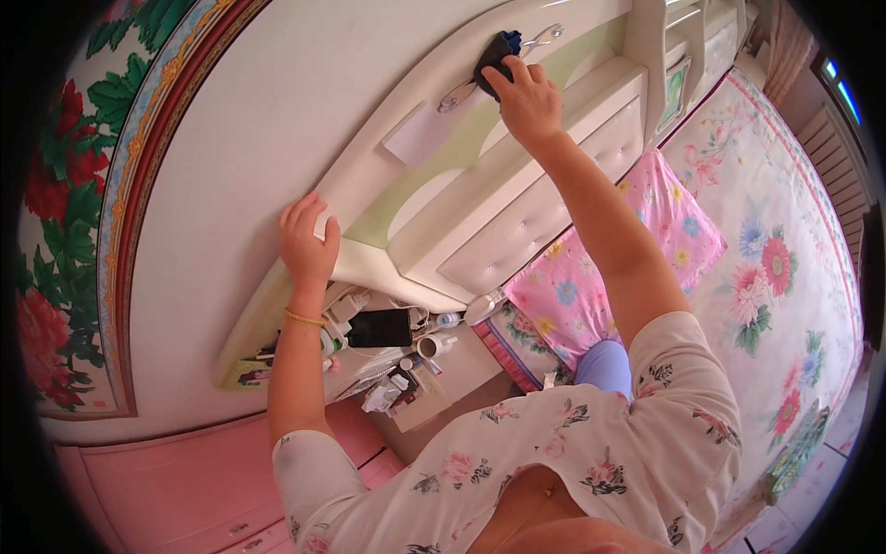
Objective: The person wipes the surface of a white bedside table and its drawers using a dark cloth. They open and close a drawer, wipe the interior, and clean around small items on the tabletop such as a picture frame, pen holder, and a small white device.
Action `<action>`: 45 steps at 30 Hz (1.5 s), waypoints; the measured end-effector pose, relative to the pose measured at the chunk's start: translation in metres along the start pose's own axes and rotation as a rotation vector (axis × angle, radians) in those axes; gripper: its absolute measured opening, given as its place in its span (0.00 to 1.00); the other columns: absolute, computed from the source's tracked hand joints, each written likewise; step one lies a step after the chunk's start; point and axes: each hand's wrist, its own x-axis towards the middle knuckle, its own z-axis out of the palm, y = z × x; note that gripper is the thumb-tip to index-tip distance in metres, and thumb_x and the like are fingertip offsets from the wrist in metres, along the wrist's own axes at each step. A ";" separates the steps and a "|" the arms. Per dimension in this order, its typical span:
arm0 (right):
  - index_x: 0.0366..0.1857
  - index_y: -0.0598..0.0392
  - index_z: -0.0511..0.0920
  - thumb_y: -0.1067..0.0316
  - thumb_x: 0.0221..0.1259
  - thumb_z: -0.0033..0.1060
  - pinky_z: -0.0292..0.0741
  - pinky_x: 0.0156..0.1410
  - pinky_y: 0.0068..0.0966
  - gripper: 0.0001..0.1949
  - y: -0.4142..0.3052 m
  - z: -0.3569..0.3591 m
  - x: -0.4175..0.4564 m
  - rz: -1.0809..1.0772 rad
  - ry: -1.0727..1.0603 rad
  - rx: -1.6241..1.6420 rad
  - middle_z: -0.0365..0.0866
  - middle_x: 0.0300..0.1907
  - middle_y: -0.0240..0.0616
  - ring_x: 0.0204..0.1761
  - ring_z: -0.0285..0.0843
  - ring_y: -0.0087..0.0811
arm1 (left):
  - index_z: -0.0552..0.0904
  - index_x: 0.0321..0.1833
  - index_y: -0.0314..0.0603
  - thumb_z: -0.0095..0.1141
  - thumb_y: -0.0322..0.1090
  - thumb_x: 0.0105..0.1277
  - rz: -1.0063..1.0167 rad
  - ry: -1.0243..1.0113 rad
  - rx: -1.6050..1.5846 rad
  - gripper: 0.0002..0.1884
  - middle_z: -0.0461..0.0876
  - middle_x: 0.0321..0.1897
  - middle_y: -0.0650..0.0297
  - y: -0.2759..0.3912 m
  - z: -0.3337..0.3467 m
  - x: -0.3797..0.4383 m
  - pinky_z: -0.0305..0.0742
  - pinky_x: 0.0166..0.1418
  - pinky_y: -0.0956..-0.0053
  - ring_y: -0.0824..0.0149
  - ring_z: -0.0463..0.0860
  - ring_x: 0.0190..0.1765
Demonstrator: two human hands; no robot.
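My right hand [527, 97] presses a dark cloth [493, 66] against the upper part of a cream headboard [360, 180], with its fingers bent over the cloth. The cloth covers the middle of a silvery ornament [543, 40] fixed to the panel. Below and left of it a pale rectangular piece [417, 135] lies against the headboard's face. My left hand [304, 239] rests on the headboard's top edge near the wall, fingers apart and holding nothing. A yellow band circles that wrist.
Under my left arm a bedside table [471, 360] carries a black smartphone [379, 328], a white mug [430, 345], cables and small items. A pink floral pillow [567, 291] lies on the flowered bed [747, 208]. A framed flower picture [138, 208] hangs at left, above a pink cabinet [180, 485].
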 end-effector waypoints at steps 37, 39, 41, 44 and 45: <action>0.48 0.32 0.79 0.72 0.52 0.58 0.72 0.46 0.34 0.19 -0.002 -0.010 0.014 -0.126 -0.197 -0.015 0.71 0.46 0.30 0.49 0.71 0.35 | 0.82 0.42 0.39 0.60 0.28 0.54 -0.061 0.049 -0.056 0.12 0.82 0.51 0.58 -0.002 0.003 -0.003 0.70 0.62 0.61 0.52 0.76 0.57; 0.48 0.31 0.79 0.71 0.53 0.57 0.73 0.47 0.35 0.19 0.018 -0.005 0.017 -0.210 -0.173 0.062 0.71 0.47 0.29 0.50 0.71 0.35 | 0.82 0.42 0.39 0.60 0.28 0.54 -0.062 0.038 -0.036 0.12 0.82 0.51 0.58 -0.003 0.002 -0.005 0.70 0.62 0.61 0.52 0.76 0.57; 0.48 0.31 0.79 0.72 0.52 0.58 0.73 0.49 0.36 0.20 0.033 -0.001 0.025 -0.200 -0.157 0.060 0.72 0.47 0.27 0.51 0.71 0.36 | 0.82 0.42 0.39 0.60 0.28 0.54 -0.063 0.034 -0.027 0.12 0.82 0.51 0.58 -0.001 0.001 -0.005 0.70 0.62 0.61 0.52 0.76 0.57; 0.48 0.28 0.80 0.73 0.50 0.58 0.73 0.50 0.37 0.22 0.057 0.003 0.036 -0.064 -0.144 0.057 0.74 0.47 0.27 0.53 0.71 0.37 | 0.82 0.42 0.39 0.60 0.28 0.54 -0.059 0.029 -0.034 0.12 0.82 0.51 0.58 0.001 0.001 -0.003 0.70 0.62 0.61 0.52 0.76 0.57; 0.48 0.28 0.79 0.73 0.50 0.58 0.73 0.51 0.37 0.23 0.062 0.004 0.037 -0.049 -0.150 0.064 0.74 0.48 0.28 0.53 0.71 0.37 | 0.82 0.42 0.39 0.60 0.27 0.54 -0.055 0.025 -0.029 0.12 0.82 0.51 0.58 0.000 0.001 -0.003 0.70 0.62 0.61 0.52 0.76 0.57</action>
